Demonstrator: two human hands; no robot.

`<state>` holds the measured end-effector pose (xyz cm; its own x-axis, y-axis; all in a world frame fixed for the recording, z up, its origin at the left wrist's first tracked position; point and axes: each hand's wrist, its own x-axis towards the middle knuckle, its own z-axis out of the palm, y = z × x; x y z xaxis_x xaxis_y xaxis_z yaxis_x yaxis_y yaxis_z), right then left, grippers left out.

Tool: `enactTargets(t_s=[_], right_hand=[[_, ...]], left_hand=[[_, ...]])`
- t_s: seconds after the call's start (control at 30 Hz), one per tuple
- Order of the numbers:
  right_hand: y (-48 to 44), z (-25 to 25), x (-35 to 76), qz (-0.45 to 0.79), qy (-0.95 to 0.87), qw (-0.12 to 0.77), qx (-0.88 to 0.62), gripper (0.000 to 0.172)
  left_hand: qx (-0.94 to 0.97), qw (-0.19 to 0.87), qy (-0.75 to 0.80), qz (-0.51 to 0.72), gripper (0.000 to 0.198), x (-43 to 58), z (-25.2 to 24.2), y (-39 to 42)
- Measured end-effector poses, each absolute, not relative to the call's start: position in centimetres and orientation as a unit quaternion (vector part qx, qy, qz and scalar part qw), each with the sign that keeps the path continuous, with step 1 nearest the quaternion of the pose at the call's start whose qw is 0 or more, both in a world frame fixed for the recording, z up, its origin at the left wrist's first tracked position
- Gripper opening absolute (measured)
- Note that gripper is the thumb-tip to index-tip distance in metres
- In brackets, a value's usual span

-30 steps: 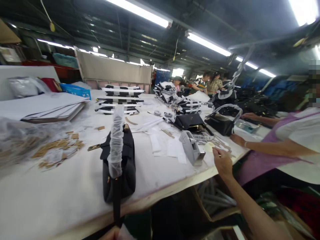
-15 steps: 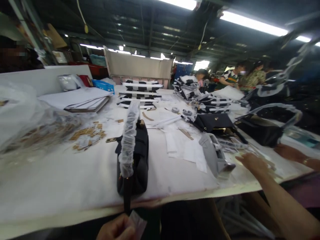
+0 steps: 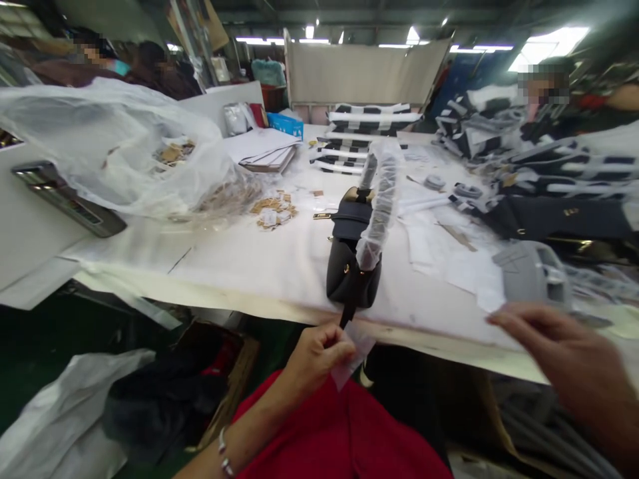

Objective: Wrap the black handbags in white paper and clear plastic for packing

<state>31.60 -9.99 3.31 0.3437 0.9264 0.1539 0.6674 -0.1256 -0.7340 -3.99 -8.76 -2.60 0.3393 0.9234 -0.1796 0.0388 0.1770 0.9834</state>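
My left hand (image 3: 322, 352) is closed at the table's front edge, pinching the end of a dark strap (image 3: 348, 314) together with a small sheet of translucent film (image 3: 354, 352). The strap runs up to a small black handbag (image 3: 344, 266) on the table. Crinkled clear wrapping (image 3: 382, 206) covers the bag's handle, and gold-coloured fittings show on its side. Over the table edge at the right, my right hand (image 3: 554, 352) has its fingers drawn together; what they hold, if anything, does not show. Just beyond it stands a grey tape dispenser (image 3: 532, 269).
Small tan pieces (image 3: 273, 211) lie left of the bag, beside a large clear plastic bag (image 3: 144, 153). White sheets (image 3: 444, 256) lie to the right. Striped wrapped stacks (image 3: 369, 123) and another black bag (image 3: 564, 216) stand farther back. People sit beyond the table.
My view has swung left and down. My right hand has drawn nearer from beyond the tape dispenser to its near side. My left hand keeps hold of the strap and film.
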Motion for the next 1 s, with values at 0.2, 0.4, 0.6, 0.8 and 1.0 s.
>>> enactTargets(t_s=[0.2,0.4,0.6,0.8,1.0], right_hand=[[-9.2,0.6,15.8,0.441,-0.555,0.370,-0.600,0.034],[-7.0,-1.0,12.2,0.419,-0.537,0.340,-0.648,0.032],[-7.8,-1.6,10.8,0.532,-0.492,0.358,-0.588,0.038],[-9.5,-0.2,10.1,0.641,-0.379,0.420,-0.518,0.042],[-9.1,0.3,9.3,0.693,-0.375,0.382,-0.483,0.038]], left_hand=[[0.553,0.584,0.462,0.373,0.027,-5.5,-2.4,-9.6],[0.567,0.546,0.478,0.391,0.030,-7.6,-3.0,-10.3],[0.667,0.403,0.490,0.391,0.031,-10.3,-4.7,-10.0],[0.754,0.328,0.445,0.356,0.031,-12.6,-5.6,-9.8],[0.691,0.389,0.479,0.377,0.026,-11.9,-5.5,-10.2]])
